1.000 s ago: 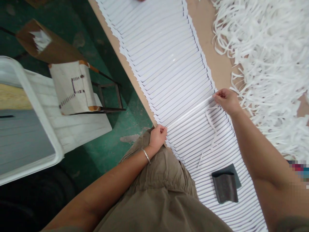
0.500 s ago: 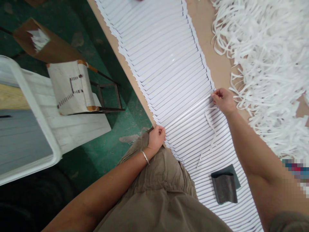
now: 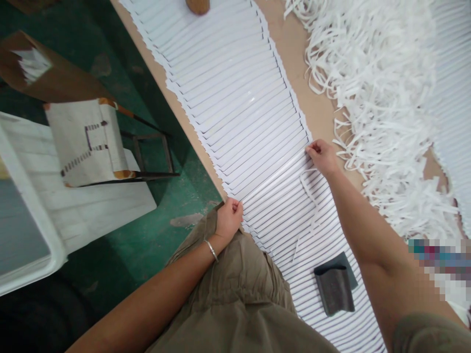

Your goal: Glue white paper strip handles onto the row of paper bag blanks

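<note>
White fanned paper strips [image 3: 235, 103] lie overlapped in a long curved row along the surface [image 3: 312, 98], and the row runs beneath both hands. The right hand [image 3: 323, 158] is closed to a narrow pinch, its fingertips [image 3: 308, 148] on the end of the uppermost strip [image 3: 274, 179]. The left hand [image 3: 228, 219] is half curled at the opposite end of that strip, at the row's near edge; whether it has hold of the strip cannot be determined. A silver bangle [image 3: 211, 250] encircles the left wrist, and olive trousers [image 3: 235, 294] lie directly below that hand. A loose white strip [image 3: 308, 196] lies on the row just below the right hand, and a dark grey folded pouch [image 3: 334, 284] lies farther down the row. A heap of shredded white paper [image 3: 379, 113] lies beside the row on the surface. A sheet with dark dashed marks [image 3: 86, 142], none legible, stands left of the surface, above a green floor [image 3: 91, 68].
</note>
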### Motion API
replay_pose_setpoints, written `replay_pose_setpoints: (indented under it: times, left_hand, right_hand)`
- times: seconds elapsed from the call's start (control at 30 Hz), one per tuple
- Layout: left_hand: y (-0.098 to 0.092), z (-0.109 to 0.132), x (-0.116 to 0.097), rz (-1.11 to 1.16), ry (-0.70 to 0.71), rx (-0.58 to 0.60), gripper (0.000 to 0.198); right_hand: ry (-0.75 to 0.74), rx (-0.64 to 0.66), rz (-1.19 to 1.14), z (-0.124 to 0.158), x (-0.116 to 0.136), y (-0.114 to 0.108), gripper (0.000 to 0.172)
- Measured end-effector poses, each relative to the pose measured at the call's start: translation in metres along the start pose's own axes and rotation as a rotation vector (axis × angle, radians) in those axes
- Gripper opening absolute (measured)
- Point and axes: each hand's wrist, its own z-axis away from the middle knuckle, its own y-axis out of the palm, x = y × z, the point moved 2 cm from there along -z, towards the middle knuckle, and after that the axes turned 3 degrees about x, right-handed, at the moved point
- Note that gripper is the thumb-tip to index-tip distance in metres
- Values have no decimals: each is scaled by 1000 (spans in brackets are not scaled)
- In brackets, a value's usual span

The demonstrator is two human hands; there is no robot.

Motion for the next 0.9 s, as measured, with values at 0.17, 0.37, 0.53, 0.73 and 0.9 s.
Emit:
replay_pose_setpoints:
  times: [0.17,0.37,0.53,0.73,0.9]
  left_hand:
    - [1,0,3,25,1,-11,16]
    - [2,5,2,1,47,12,16]
    - [1,2,4,-2,54,-4,15]
    - [2,-1,7,-36,35,13,15]
    - [2,-2,3,-94,30,-22,16]
  right_hand:
    - [1,-12,68,0,7,-1,17]
    - [-3,-15,84,4,12,-4,13]
    - [-2,4,94,3,9,-2,15]
    - [3,8,84,-1,5,1,15]
    - [26,-10,96,-2,3,1,13]
